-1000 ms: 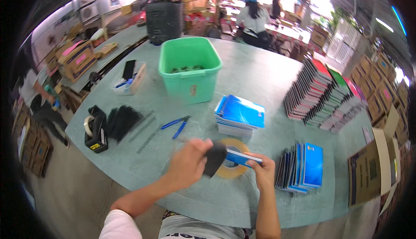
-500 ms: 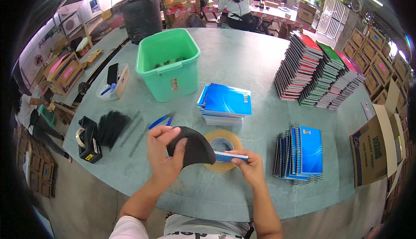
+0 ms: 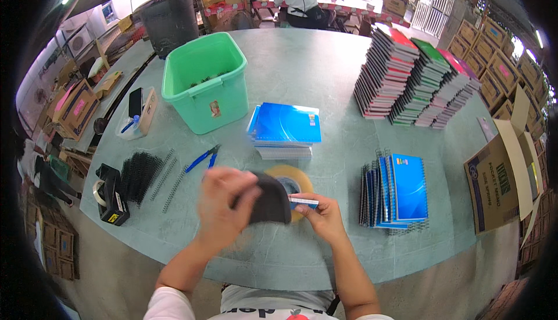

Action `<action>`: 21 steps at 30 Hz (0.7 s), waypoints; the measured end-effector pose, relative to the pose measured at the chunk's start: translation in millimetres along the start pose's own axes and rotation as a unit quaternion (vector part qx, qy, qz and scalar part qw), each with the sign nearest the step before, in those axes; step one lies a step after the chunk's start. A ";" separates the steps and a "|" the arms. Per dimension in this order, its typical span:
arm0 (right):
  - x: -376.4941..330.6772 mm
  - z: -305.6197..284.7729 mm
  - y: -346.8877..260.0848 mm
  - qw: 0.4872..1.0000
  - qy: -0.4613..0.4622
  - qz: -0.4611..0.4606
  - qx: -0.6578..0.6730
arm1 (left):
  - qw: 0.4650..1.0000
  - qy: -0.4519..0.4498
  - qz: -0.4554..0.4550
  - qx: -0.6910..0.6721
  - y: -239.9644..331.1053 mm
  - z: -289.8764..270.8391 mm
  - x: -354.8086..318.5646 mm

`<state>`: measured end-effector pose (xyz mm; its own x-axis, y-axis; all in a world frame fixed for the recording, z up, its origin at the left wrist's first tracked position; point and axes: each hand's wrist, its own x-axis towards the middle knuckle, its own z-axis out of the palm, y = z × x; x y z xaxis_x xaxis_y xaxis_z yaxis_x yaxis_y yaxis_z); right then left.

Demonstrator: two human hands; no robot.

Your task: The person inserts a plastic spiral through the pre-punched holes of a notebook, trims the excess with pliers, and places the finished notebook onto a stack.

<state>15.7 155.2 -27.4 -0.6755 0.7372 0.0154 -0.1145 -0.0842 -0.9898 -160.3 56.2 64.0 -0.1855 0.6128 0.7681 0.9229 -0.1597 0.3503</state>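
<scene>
Wrapped round a black curved piece (image 3: 271, 202) with a smooth, bent surface, my left hand (image 3: 225, 207) is blurred by motion. Against the right edge of this piece is a thin notebook (image 3: 304, 202), held nearly edge-on so its pale page edges and a bit of blue show. My right hand (image 3: 323, 218) pinches the notebook between thumb and fingers. Below both hands a wide roll of yellowish tape (image 3: 301, 179) lies flat on the table, partly hidden by the black piece. A stack of blue notebooks (image 3: 288, 123) stands just beyond the roll.
Spiral-bound blue notebooks (image 3: 410, 186) are piled at right, before an open carton (image 3: 494, 186). Tall red, green and purple notebook stacks (image 3: 386, 73) stand behind. At left are a green bin (image 3: 212, 111), blue-handled pliers (image 3: 203, 157), black wire coils (image 3: 139, 175) and a tape dispenser (image 3: 111, 198).
My left hand has shifted right with the black piece, which now covers more of the notebook's left end. The whole view has also shifted slightly. Both hands keep their hold.
</scene>
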 end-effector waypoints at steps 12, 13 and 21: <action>3.3 3.1 0.9 0.999 -0.047 -0.010 -0.027 | 0.986 -0.142 0.035 -0.084 6.1 15.3 -5.2; 1.8 1.1 2.8 0.998 -0.046 -0.010 -0.032 | 0.991 -0.093 0.004 -0.092 7.1 14.8 -0.8; 5.2 3.4 3.4 0.999 -0.049 -0.010 -0.021 | 0.945 -0.278 -0.058 -0.162 14.6 20.3 -63.1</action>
<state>9.3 156.4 -30.2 -0.7423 0.6684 0.0467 -0.0994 -0.0410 -0.9942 -128.2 30.8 9.8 0.0110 0.9383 0.3456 0.7387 -0.2405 0.6297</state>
